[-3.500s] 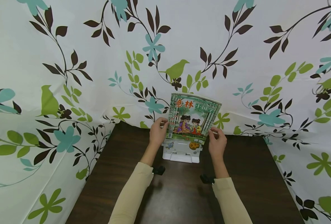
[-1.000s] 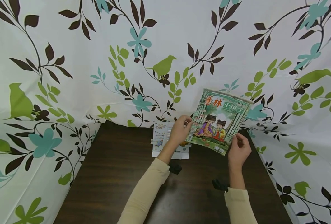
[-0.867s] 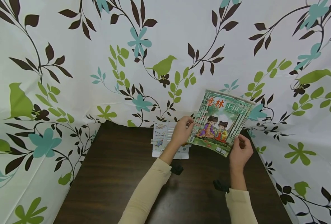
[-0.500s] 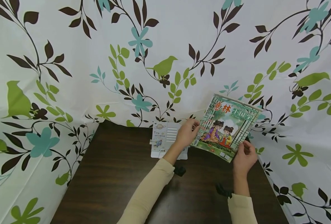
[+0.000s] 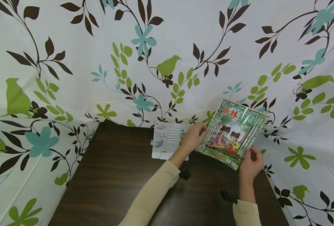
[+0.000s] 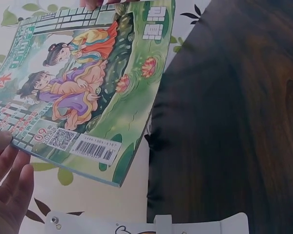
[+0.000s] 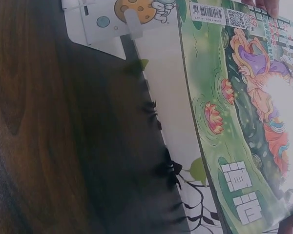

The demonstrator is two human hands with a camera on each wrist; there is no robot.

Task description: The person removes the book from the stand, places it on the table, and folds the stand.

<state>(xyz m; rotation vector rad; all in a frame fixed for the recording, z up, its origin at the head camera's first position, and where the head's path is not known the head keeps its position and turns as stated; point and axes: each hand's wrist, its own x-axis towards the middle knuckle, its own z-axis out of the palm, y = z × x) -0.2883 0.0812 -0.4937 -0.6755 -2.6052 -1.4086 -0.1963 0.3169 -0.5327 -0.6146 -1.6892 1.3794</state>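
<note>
At 3 o'clock from the white book stand [image 5: 172, 135], head view: magazine [image 5: 231, 135], cover facing the person, top leaning toward 1 o'clock. Change over the last few seconds: magazine overlapped the front of the stand; it has since travelled toward 3 o'clock, then, in the last half second, a little toward 5. The stand's printed panel now shows, apart from the part hidden behind the left hand [image 5: 194, 136] and wrist. Judgement: the sideways carry away from the stand looks largely made; letting go is not yet done, as both hands retain their grip.

Position relative to hands: magazine lies between them. Left hand pinches its edge at 9 o'clock; in the left wrist view the thumb rests on the cover side with fingers below the edge. Right hand [image 5: 251, 164] pinches the opposite edge, between 4 and 5 o'clock. Hands well apart, joined only through the magazine.

Height: magazine appears held up off the dark tabletop [image 5: 113, 175], its upper part set against the patterned cloth [image 5: 184, 28] in the head view. Contact at the lowest corner, near 6 o'clock: none seen, though the head view alone cannot settle it. Right wrist view: strong glare over part of the cover, detail lost there.
</note>
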